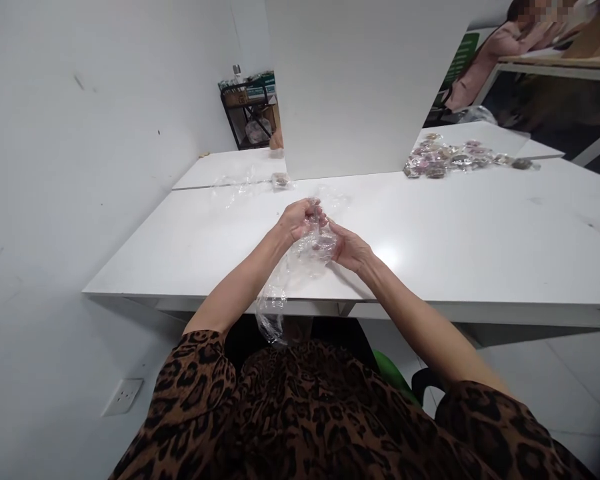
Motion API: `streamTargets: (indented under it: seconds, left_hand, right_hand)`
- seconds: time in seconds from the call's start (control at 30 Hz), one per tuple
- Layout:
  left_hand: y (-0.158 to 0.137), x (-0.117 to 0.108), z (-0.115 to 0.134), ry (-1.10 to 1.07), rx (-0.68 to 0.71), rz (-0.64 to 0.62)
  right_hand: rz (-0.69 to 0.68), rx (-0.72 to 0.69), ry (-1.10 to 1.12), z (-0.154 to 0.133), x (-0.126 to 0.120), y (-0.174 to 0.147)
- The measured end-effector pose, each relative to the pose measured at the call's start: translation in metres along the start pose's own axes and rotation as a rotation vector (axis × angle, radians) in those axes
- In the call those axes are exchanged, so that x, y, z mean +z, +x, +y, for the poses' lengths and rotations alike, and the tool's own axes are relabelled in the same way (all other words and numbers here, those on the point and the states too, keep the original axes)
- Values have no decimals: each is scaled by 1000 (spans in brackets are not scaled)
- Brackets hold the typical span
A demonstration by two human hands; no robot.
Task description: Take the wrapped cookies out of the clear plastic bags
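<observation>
Head view, looking forward and down. Left hand [296,219] raised just above the white table [480,247], fingers curled in and closed on the upper part of a clear plastic bag [300,267]. Right hand [349,248] just beside it, palm turned toward the left hand, fingers bent and gripping the same bag from the other side. Bag thin, see-through, crumpled and glossy, catching the light in pale streaks; bunched tight between the two hands, then trailing loose over the near table edge and down toward the lap, in front of the leopard-print top [330,413]. Small dark reddish bits visible through the film where the fingers meet; too blurred to tell what they are. Both forearms bare, reaching in from the lower edge.

Farther back on the table, near the white partition [365,87], another patch of clear plastic film [235,183] lying flat, with a small wrapped piece [281,180] at its right end. Well apart to the right, a pile of small wrapped items [455,159], purple, pink and dark, in shiny wrappers. Behind the partition on the left, a black metal rack [245,110] with boxes on it. Top right, another person's pink sleeve [485,60] at a separate table. White wall on the left, with a wall socket [123,397] low down.
</observation>
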State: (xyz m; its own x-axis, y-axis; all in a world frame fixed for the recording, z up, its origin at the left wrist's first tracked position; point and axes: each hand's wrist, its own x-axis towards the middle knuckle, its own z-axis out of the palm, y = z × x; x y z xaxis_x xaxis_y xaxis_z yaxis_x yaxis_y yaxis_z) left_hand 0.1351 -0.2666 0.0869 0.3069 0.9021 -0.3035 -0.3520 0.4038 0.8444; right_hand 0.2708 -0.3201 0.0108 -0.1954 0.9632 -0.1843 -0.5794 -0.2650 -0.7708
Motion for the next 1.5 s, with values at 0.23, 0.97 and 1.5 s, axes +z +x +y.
streamTargets:
  seconds: [0.23, 0.97, 1.5]
  left_hand:
    - [-5, 0, 18, 254, 62, -77]
    - [-9, 39, 75, 117, 386, -66]
    - [2, -18, 40, 88, 171, -73]
  right_hand:
    - [132, -175, 199, -2, -4, -2]
    - [120, 34, 385, 13, -1, 19]
    - [-167, -148, 358, -10, -14, 13]
